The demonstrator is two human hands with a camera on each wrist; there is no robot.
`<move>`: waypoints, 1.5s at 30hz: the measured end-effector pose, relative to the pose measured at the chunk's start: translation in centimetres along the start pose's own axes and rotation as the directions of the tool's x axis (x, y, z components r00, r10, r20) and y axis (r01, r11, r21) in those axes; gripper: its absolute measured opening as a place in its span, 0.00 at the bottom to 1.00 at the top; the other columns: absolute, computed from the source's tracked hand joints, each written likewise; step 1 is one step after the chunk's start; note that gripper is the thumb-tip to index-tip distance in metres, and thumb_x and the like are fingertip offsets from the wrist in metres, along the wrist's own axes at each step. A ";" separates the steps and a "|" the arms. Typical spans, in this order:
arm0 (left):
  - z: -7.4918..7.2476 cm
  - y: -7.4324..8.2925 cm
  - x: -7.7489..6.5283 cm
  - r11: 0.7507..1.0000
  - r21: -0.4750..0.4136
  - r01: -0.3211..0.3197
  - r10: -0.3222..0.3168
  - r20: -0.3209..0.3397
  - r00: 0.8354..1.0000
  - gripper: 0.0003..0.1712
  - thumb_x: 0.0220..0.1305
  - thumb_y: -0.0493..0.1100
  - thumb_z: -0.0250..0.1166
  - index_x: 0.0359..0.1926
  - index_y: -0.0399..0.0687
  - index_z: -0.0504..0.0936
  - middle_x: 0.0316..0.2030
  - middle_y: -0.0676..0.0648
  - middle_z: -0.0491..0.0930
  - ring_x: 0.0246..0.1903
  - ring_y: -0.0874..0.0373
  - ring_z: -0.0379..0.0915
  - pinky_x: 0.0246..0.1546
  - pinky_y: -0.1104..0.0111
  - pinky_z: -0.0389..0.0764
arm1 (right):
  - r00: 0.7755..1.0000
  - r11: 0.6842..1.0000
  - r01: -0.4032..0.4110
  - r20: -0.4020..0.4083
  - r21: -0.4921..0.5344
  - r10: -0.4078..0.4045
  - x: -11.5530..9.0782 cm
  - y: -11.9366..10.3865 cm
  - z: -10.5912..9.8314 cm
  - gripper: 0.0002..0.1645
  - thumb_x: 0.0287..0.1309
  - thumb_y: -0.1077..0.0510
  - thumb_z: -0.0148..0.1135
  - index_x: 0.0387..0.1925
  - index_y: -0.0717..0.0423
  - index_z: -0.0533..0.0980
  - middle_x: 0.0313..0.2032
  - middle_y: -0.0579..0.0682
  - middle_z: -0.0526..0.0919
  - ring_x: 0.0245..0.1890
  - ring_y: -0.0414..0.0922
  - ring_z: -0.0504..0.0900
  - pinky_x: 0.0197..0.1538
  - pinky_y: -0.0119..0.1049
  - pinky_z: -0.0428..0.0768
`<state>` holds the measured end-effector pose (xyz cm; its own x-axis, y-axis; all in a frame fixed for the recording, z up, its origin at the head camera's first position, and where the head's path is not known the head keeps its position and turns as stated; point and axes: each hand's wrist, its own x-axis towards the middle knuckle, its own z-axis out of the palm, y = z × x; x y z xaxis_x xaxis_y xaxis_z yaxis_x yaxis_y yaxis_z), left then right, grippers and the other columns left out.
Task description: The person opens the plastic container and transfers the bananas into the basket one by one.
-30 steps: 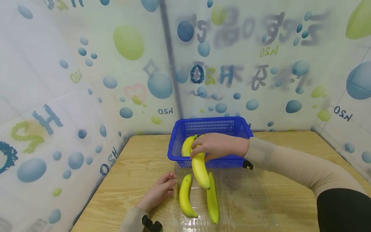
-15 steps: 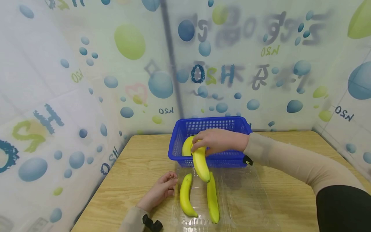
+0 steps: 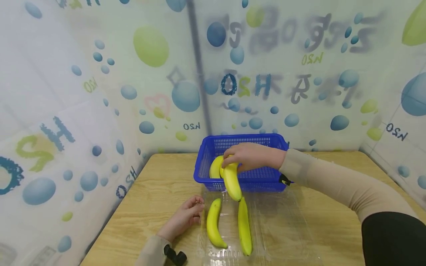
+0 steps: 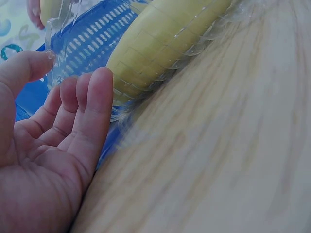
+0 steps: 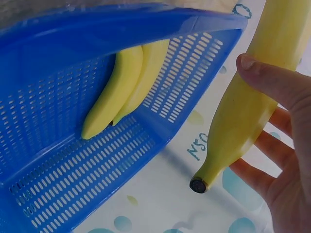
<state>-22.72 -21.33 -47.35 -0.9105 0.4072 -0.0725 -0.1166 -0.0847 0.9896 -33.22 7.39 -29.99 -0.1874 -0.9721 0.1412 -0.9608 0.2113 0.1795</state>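
Note:
In my right hand [image 3: 247, 155] is a yellow banana [image 3: 232, 183], gripped near its upper end above the front rim of the blue basket [image 3: 199, 173]. The right wrist view shows the thumb across this banana [image 5: 243, 107] and the fingers behind it. Two more bananas [image 5: 114, 92] lie side by side inside the basket. On the table, a clear plastic container [image 3: 283, 229] holds a banana [image 3: 214, 225] at left and another banana [image 3: 244, 231] to its right. My left hand [image 3: 184, 218] rests by the container's left wall, its relaxed fingers touching or nearly touching the plastic.
The wooden table [image 3: 159, 177] meets a patterned curtain [image 3: 159, 92] behind and at the sides. The basket stands at the table's back, just behind the clear container. A black wrist strap [image 3: 174, 255] is on the left wrist.
My right hand has risen in the head view, carrying the banana up and slightly toward the basket. The left hand and the bananas in the container stay put.

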 end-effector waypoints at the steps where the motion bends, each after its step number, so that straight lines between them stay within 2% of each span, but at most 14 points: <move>1: 0.0 0.0 0.0 1.000 0.000 0.002 -0.002 0.003 1.000 0.11 0.69 0.38 0.55 0.48 0.39 0.65 0.32 0.50 0.69 0.28 0.63 0.69 0.29 0.72 0.75 | 1.000 1.000 -0.001 -0.002 -0.001 0.001 0.0 0.1 0.0 0.27 0.49 0.54 0.76 0.53 0.44 0.79 0.50 0.48 0.80 0.50 0.47 0.77 0.54 0.42 0.77; 11: 0.2 0.1 -0.1 1.000 0.001 0.002 -0.002 -0.001 1.000 0.11 0.69 0.38 0.56 0.48 0.40 0.66 0.32 0.51 0.69 0.28 0.63 0.68 0.30 0.72 0.75 | 1.000 0.999 -0.021 -0.017 -0.029 0.020 -0.1 1.0 0.2 0.28 0.48 0.56 0.76 0.53 0.45 0.79 0.51 0.50 0.79 0.51 0.48 0.78 0.54 0.40 0.77; 27: 0.3 0.2 -0.2 1.000 -0.019 0.001 -0.001 0.005 1.000 0.10 0.69 0.37 0.55 0.48 0.39 0.65 0.31 0.51 0.70 0.28 0.64 0.69 0.29 0.73 0.75 | 0.996 0.996 -0.084 0.001 0.043 0.084 0.2 2.8 0.8 0.26 0.49 0.57 0.75 0.53 0.48 0.80 0.49 0.49 0.80 0.50 0.48 0.78 0.53 0.41 0.77; 38: 0.3 0.2 -0.2 1.000 -0.018 0.004 -0.003 0.009 1.000 0.09 0.69 0.37 0.55 0.47 0.40 0.65 0.32 0.51 0.70 0.27 0.64 0.69 0.29 0.73 0.76 | 0.994 0.993 -0.109 0.029 0.045 0.107 0.3 3.7 1.4 0.25 0.51 0.57 0.74 0.53 0.49 0.79 0.50 0.50 0.80 0.51 0.49 0.77 0.54 0.43 0.77; 45: 0.3 0.1 -0.2 1.000 -0.030 0.003 -0.003 0.005 1.000 0.11 0.69 0.37 0.55 0.48 0.38 0.65 0.32 0.51 0.70 0.27 0.63 0.69 0.29 0.72 0.76 | 0.989 0.988 -0.143 0.040 0.054 0.141 0.4 4.2 1.6 0.25 0.52 0.57 0.73 0.53 0.46 0.79 0.50 0.47 0.80 0.51 0.46 0.77 0.55 0.40 0.76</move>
<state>-22.48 -21.16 -47.18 -0.9079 0.4124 -0.0750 -0.1316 -0.1105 0.9851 -37.67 7.78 -30.74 -0.3292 -0.9359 0.1257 -0.9338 0.3424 0.1041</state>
